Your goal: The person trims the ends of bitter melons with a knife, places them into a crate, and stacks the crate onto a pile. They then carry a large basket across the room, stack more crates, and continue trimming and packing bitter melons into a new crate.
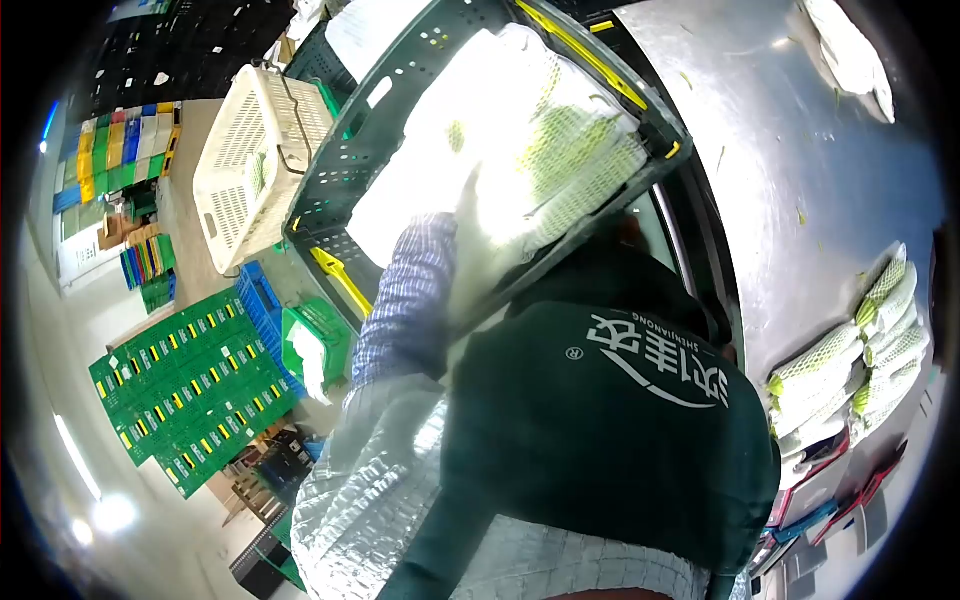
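A dark green crate (pixel 345 135) with yellow handles is tilted in front of my body, at the top centre. In it lie net-wrapped green and white vegetables (pixel 575 150), beside a strongly overexposed white area. My left hand (pixel 478 205) reaches into the crate from a purple knitted cuff, at the near side of these bundles. Glare washes out its fingers, so their shape and anything they hold cannot be made out. My right hand is out of view.
A metal table (pixel 740 220) on the right bears more netted vegetables (pixel 815 385) and a white item (pixel 850 55). A cream basket (pixel 240 170) stands left of the crate. Green crates (pixel 190 375), a blue crate (pixel 262 315) and a green bin (pixel 335 340) are further left.
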The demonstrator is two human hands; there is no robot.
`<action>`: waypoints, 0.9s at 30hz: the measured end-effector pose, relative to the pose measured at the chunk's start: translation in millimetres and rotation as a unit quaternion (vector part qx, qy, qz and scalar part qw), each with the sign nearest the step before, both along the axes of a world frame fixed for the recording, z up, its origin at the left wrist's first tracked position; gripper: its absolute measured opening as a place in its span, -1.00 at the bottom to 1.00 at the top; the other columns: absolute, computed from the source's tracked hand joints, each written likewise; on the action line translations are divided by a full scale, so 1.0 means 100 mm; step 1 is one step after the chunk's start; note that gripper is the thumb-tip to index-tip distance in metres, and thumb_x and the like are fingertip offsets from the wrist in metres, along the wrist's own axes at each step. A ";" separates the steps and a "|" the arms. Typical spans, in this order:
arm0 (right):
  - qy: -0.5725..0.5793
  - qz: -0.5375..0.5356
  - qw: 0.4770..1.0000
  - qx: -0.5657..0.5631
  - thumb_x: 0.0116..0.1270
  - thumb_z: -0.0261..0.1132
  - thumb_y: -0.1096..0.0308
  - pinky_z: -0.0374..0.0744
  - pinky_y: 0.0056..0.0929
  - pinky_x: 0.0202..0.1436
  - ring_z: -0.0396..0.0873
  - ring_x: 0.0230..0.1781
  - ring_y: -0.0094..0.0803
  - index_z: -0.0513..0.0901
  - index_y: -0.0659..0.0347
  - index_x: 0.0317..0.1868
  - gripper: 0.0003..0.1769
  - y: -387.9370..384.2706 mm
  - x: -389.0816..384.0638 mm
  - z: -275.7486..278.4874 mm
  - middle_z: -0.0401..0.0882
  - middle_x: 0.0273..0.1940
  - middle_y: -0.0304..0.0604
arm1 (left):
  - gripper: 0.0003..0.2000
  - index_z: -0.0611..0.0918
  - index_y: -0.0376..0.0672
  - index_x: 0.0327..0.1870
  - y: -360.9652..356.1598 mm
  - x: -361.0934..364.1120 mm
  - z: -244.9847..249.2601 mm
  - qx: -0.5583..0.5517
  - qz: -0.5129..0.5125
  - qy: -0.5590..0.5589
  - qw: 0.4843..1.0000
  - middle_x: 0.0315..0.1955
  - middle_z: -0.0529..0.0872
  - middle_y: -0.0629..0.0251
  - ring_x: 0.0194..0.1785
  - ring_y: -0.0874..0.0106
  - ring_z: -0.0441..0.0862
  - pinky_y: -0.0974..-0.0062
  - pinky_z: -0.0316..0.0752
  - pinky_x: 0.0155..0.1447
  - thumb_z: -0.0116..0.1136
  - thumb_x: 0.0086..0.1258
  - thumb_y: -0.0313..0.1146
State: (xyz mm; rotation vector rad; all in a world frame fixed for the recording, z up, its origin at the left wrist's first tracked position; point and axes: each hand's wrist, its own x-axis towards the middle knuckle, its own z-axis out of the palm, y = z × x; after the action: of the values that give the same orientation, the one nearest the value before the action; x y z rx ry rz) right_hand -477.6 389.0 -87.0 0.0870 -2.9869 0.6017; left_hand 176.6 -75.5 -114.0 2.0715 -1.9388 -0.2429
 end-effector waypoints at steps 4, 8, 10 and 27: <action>0.031 0.093 0.989 -0.113 0.47 0.26 0.21 0.52 -0.30 0.31 0.53 0.26 -0.21 0.26 0.19 0.52 -0.30 -0.42 0.33 0.44 0.50 0.33 0.01 | -0.55 0.66 -0.30 -0.05 -0.67 0.39 -0.77 0.003 0.035 0.125 0.992 -0.08 0.74 -0.03 0.00 0.15 0.72 0.25 0.59 0.11 0.27 0.35 -0.01; 0.052 0.228 0.959 -0.159 0.54 0.10 0.45 0.47 -0.40 0.34 0.52 0.26 -0.29 0.32 0.22 0.50 -0.46 -0.95 0.78 0.84 0.52 0.31 -0.04 | -0.53 0.67 -0.29 -0.05 -0.96 0.22 -0.51 0.009 0.040 -0.049 0.998 -0.20 0.73 0.00 -0.15 0.11 0.72 0.20 0.61 0.00 0.23 0.33 0.01; 0.038 0.218 0.964 -0.147 0.52 0.10 0.47 0.45 -0.41 0.36 0.50 0.28 -0.33 0.34 0.23 0.48 -0.47 -0.97 0.77 0.81 0.52 0.32 -0.06 | -0.49 0.62 -0.23 0.05 -1.00 0.37 -0.82 -0.066 0.019 -0.139 0.988 -0.10 0.68 0.02 0.00 0.09 0.65 0.13 0.56 0.08 0.22 0.29 0.04; -0.117 0.355 0.895 -0.242 0.46 0.10 0.55 0.43 -0.40 0.27 0.46 0.30 -0.31 0.28 0.19 0.52 -0.38 -1.42 0.80 0.21 0.52 0.33 -0.09 | -0.33 0.47 -0.38 0.02 -1.19 1.22 -1.50 0.183 0.022 0.236 0.954 -0.06 0.69 0.08 -0.02 0.40 0.66 0.43 0.59 0.11 0.66 0.00 -0.25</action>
State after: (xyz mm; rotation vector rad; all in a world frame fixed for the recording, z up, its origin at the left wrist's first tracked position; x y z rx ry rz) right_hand -397.3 247.4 -66.3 1.1659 -2.8387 1.4940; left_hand 299.1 -194.6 -264.4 2.0136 -1.6400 -1.0533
